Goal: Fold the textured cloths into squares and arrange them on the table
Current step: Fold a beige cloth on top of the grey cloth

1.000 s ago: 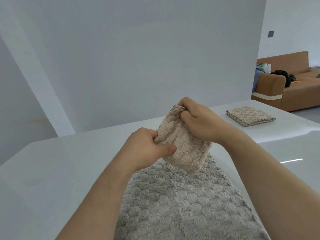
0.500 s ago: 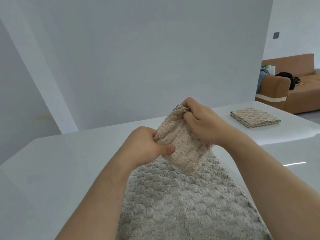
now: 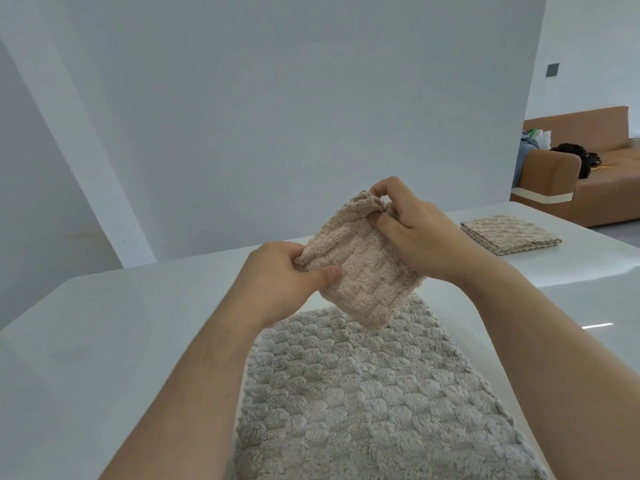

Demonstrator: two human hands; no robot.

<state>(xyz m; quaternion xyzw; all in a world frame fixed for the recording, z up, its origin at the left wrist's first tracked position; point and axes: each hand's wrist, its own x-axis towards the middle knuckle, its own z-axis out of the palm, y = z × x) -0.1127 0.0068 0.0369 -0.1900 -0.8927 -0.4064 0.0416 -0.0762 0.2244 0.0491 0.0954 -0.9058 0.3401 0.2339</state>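
A small beige textured cloth (image 3: 367, 271), folded over, is held up in the air above the white table (image 3: 104, 341). My left hand (image 3: 287, 282) pinches its left edge with thumb on the front. My right hand (image 3: 415, 230) pinches its bunched top right corner. Below them a larger grey bubble-textured cloth (image 3: 363, 393) lies spread flat on the table, reaching toward me. A folded beige cloth (image 3: 509, 233) lies as a square at the table's far right.
A white wall stands just behind the table's far edge. A brown sofa (image 3: 588, 174) with a dark bag and other items sits at the back right, beyond the table. A bright reflection marks the glossy top on the right.
Both hands have lifted the beige cloth a little and the right hand's fingers have shifted along its top corner. The camera turned slightly left.
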